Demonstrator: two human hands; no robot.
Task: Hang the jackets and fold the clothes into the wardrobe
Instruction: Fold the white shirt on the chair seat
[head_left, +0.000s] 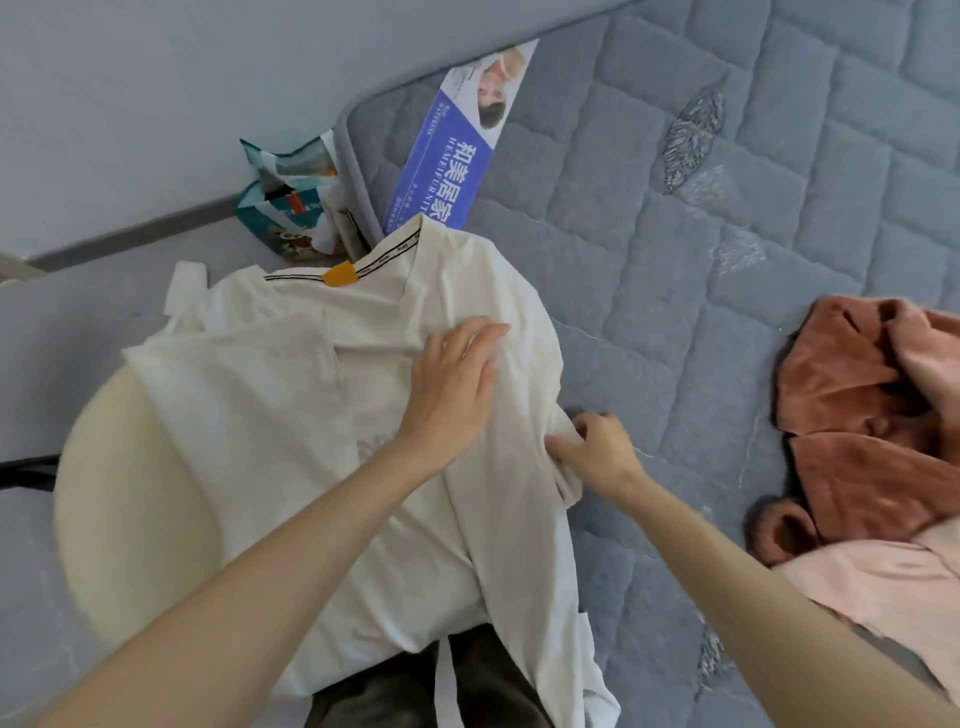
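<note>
At the near edge of the quilted mattress (675, 234), where its grey-blue padded squares meet a round cream stool (119, 493), we find a cream T-shirt (260, 415) spread front-down across both. It is soft, thin cotton lying in loose creases. Its neckline points away from us, edged with a black-and-white woven tape and a small orange tab (340, 274). Our left hand (452, 384) lies flat on the upper middle of the shirt, fingers straight and close together, pressing the cloth and gripping nothing. Our right hand (597, 452) is at the shirt's right side, where the fabric bunches. Its fingers curl in, the thumb reaches left, and a fold of the cloth is pinched between them. The lower hem trails toward us over some dark olive fabric (483, 686); we cannot tell what that is. On the mattress to the right, well apart from the shirt, sits a crumpled rust-coloured garment (852, 415) with a plush, velvety nap. Just below it, a smoother pale pink garment (883, 587) touches its edge. A glossy blue paper label (457, 156) with white printed characters lies on the mattress beyond the collar. Beside the mattress corner, a crumpled teal paper bag (283, 202) stands on the floor.
</note>
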